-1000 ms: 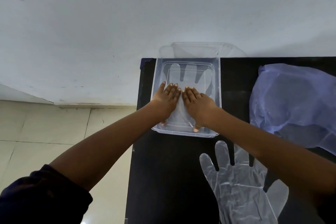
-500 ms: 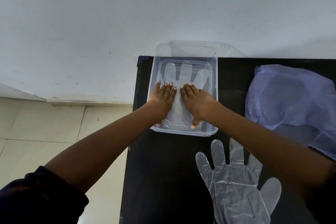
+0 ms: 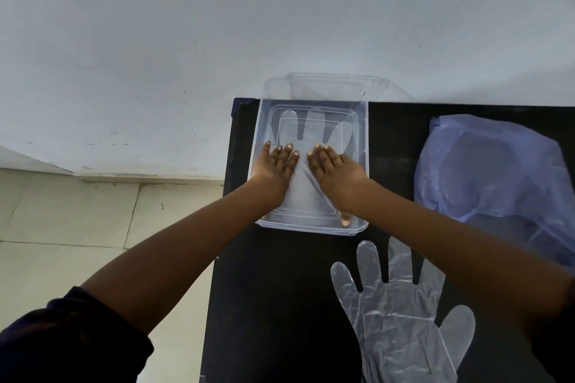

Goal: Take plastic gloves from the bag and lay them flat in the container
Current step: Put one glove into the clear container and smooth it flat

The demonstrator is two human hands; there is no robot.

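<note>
Pressed flat in the clear container (image 3: 366, 134) on a black table (image 3: 280, 305) — one plastic glove (image 3: 311, 134), fingertips toward the far wall, pinned under the left hand (image 3: 275, 166) and right hand (image 3: 337, 172), fingers straight, gripping nothing. Waiting on the table just short of the container, a second glove (image 3: 398, 320), long axis likewise away — nearer the right hand. Well right, the bluish bag (image 3: 497, 171), contents unclear.

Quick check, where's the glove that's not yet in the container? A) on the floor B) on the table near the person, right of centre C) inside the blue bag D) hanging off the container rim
B: the second plastic glove lies spread on the black table, nearer the person than the clear container, apart from the blue bag.
</note>
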